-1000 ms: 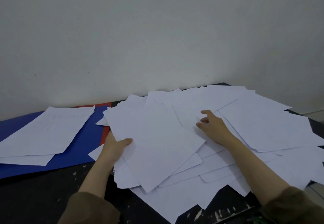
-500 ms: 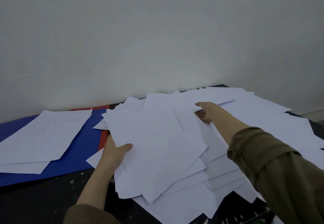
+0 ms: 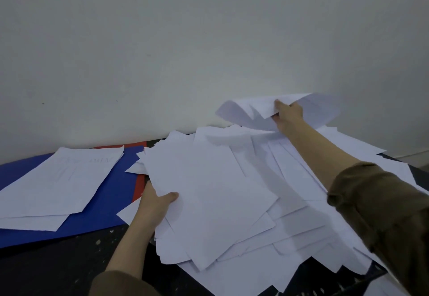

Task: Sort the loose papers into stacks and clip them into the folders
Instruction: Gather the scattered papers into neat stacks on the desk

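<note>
- The loose papers [image 3: 232, 193] are plain white sheets in a wide, untidy heap on the dark table [image 3: 46, 268]; they overlap at many angles and some corners hang past the near edge.
- A smaller stack of sheets [image 3: 58, 184] lies flat on the blue folder [image 3: 109, 203] at the left, with faint printing on its top page. A red folder [image 3: 140, 183] shows as a thin strip under the blue one.
- The left hand [image 3: 157, 205] grips the left edge of a bundle of sheets on top of the heap: the thumb lies over the top sheet and the other fingers are hidden below.
- The right hand [image 3: 289, 116] is stretched far forward, near the wall [image 3: 209, 40]. Its thumb and fingers pinch a lifted sheet [image 3: 253, 111], which curves in the air above the far end of the heap.
- Half a second ago the right hand was low on the far part of the heap and this sheet was still lying there; now the sheet is up and bent.
- The left hand keeps the same grip at the same place as before.
</note>
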